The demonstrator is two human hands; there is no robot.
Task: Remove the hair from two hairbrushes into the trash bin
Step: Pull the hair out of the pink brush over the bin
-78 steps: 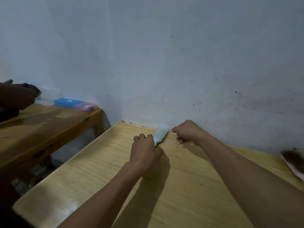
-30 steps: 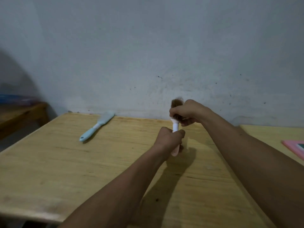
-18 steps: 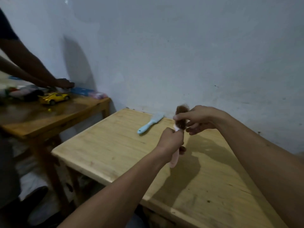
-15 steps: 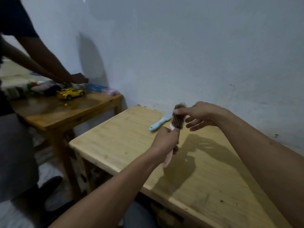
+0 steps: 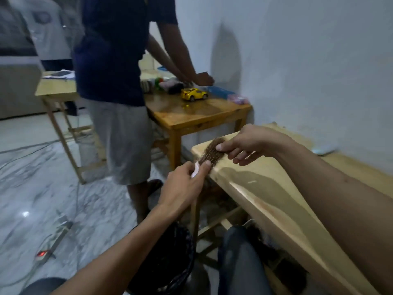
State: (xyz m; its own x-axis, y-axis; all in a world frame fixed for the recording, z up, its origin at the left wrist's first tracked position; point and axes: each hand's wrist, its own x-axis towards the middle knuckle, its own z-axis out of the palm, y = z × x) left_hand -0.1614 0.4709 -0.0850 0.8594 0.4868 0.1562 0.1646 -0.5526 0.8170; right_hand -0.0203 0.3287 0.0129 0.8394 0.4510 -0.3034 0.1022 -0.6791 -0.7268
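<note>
Brush [image 5: 210, 153] now off the table's [image 5: 265, 188] left edge, above bin [image 5: 170, 262]. Left hand [image 5: 182, 186] grips handle; right hand [image 5: 244, 143] pinches hair. Peel mat whole.

A plain home room: marble floor [image 5: 42, 188], wooden tables [image 5: 191, 116], a toy car [image 5: 194, 94].

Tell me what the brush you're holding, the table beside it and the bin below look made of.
Hairbrush: pale handle looks like smooth plastic, its head matted with brown hair. Table: light wood, grain visible, glossy sheen suggests varnish. Trash bin: dark, seemingly a perforated mesh wall, likely plastic or metal; too dim to tell.
</note>
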